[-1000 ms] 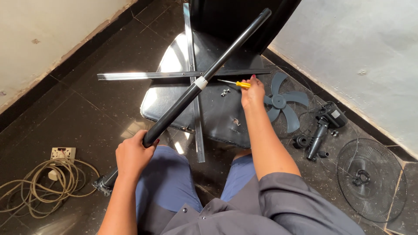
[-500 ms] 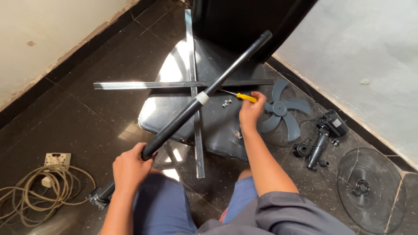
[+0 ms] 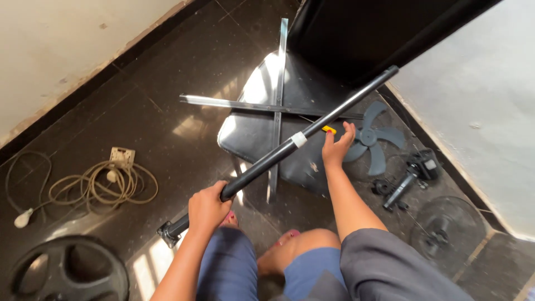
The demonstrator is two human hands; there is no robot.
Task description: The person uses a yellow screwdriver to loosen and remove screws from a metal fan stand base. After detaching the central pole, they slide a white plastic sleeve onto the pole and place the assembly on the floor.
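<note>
Running diagonally from lower left to upper right of the frame, a black pole point(image 3: 290, 142) is gripped near its lower end by the left hand point(image 3: 207, 207), closed round it. The right hand point(image 3: 336, 147), nearer the pole's middle, is spread over a small yellow-handled tool point(image 3: 329, 129) just below the pole.

Head view. Left hand point(image 3: 207, 207) grips a black pole point(image 3: 290, 146) slanting over a cross-shaped metal base point(image 3: 277, 108). Right hand point(image 3: 336, 146) rests at a yellow-handled screwdriver point(image 3: 329, 129) beside the pole. On the dark floor point(image 3: 167, 83): grey fan blade point(image 3: 372, 139), coiled cable point(image 3: 106, 184), fan motor point(image 3: 413, 171).
</note>
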